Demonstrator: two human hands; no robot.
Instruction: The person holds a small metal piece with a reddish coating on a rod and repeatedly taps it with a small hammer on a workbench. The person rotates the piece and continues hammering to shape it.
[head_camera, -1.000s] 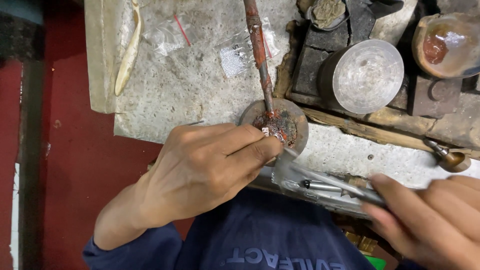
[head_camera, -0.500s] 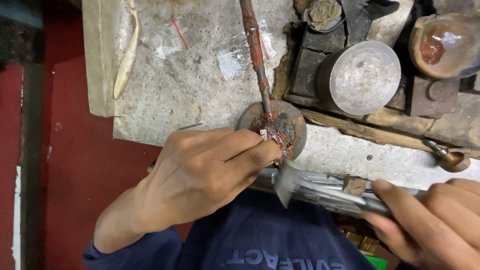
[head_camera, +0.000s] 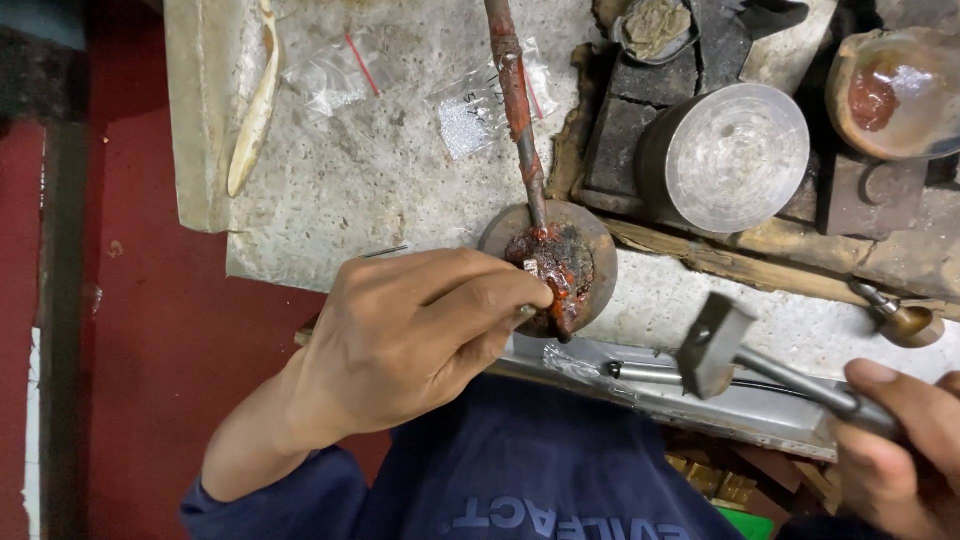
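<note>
Your left hand (head_camera: 420, 335) is curled shut, fingertips pinching a thin metal tool (head_camera: 528, 312) whose tip sits on the round pitch-topped disc (head_camera: 552, 262). The disc is dark, crusted, with glossy red patches, and is mounted on a long rusty rod (head_camera: 515, 95) running up the frame. It rests at the near edge of the rough, pitted grey stone surface (head_camera: 350, 190).

Your right hand (head_camera: 895, 450) is closed round the slim metal handle of one small hammer (head_camera: 715, 345), whose blocky square head hangs just right of the disc, not touching it.

Count: two clear plastic zip bags (head_camera: 340, 80), crinkled; one smooth round steel block (head_camera: 735, 155); one pale curved bone-like sliver (head_camera: 255, 105); one glossy bowl (head_camera: 890, 90) with reddish residue.
</note>
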